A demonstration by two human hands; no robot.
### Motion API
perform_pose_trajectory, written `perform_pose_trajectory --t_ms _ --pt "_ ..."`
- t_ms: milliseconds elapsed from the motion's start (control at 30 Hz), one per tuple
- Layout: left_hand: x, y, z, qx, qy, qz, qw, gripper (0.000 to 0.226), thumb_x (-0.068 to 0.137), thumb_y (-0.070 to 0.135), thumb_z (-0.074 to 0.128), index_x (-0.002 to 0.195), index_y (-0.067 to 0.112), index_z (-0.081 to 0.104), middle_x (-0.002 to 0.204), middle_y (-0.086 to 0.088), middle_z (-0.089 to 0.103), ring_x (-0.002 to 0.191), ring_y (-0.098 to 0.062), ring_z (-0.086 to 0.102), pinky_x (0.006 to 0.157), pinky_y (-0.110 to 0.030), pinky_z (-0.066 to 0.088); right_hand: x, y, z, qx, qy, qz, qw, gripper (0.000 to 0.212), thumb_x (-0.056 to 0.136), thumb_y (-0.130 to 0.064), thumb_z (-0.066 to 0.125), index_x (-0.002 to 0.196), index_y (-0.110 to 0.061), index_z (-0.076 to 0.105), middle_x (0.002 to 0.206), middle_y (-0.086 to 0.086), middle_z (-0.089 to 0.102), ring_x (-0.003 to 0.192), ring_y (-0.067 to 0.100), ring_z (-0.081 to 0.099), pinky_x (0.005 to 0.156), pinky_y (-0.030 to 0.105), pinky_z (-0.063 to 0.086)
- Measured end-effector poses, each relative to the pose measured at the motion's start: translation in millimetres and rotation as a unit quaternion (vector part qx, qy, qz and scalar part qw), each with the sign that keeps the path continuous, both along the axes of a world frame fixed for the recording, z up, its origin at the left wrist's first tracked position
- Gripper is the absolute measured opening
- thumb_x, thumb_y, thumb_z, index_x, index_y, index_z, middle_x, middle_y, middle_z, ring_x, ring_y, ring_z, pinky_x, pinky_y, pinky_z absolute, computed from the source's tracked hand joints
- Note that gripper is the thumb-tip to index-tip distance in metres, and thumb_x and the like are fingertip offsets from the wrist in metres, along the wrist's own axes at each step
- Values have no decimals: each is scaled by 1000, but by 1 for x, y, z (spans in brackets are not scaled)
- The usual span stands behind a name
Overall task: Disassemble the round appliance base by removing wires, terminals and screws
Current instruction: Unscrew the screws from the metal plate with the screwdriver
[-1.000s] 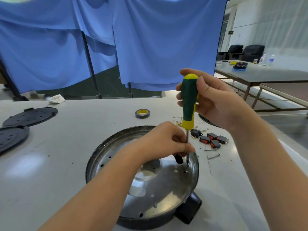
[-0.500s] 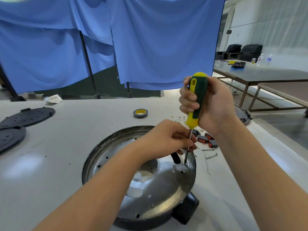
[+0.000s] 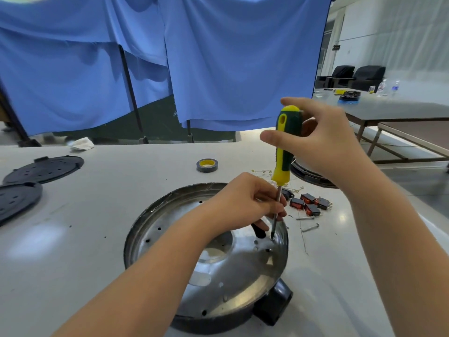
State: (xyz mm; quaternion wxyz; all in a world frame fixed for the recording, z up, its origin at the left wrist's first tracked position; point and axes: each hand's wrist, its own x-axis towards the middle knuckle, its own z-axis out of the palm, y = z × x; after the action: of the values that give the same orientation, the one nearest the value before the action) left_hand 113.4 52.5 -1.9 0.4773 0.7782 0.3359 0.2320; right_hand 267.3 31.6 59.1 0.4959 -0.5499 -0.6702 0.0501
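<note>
The round metal appliance base (image 3: 170,229) lies on the white table in front of me, with a black block (image 3: 274,305) at its near right edge. A green and yellow screwdriver (image 3: 285,147) stands nearly upright, its tip on a screw (image 3: 272,238) near the base's right rim. My right hand (image 3: 323,142) holds the handle between thumb and fingers. My left hand (image 3: 247,200) pinches the steel shaft just above the tip. A black wire end (image 3: 258,231) shows under my left fingers.
Several red and black switches (image 3: 309,203) and two loose screws (image 3: 308,222) lie right of the base. A tape roll (image 3: 207,165) sits behind it. Two black perforated discs (image 3: 43,169) lie far left. Another dark round part (image 3: 308,175) sits behind my right wrist.
My right hand has shifted its hold on the handle, from wrapped round it to thumb and fingers spread. The screwdriver stands straighter on the screw. My left hand stays on the shaft.
</note>
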Motion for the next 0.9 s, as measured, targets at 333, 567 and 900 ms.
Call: perform_pose_trajectory --t_ms 333,567,900 --pt "-4 5 -3 32 4 17 999 6 81 17 75 83 17 69 80 -4 75 75 -13 73 64 -26 60 5 -8 6 -121 177 298 930 33 86 -10 56 118 -17 52 108 -2 72 99 17 69 79 21 55" --pt "-2 6 -4 46 4 22 999 14 78 20 78 84 11 69 70 3 72 67 -10 72 56 -20 55 12 -13 10 -146 184 300 924 31 80 -25 66 111 -24 63 108 -5 71 104 11 66 83 25 55" --pt "-3 6 -4 43 6 42 998 14 77 25 78 81 16 68 67 8 72 64 -6 70 56 -16 53 -1 -10 7 -23 59 179 982 25 79 -31 68 103 -35 60 96 -9 69 89 3 67 76 14 52"
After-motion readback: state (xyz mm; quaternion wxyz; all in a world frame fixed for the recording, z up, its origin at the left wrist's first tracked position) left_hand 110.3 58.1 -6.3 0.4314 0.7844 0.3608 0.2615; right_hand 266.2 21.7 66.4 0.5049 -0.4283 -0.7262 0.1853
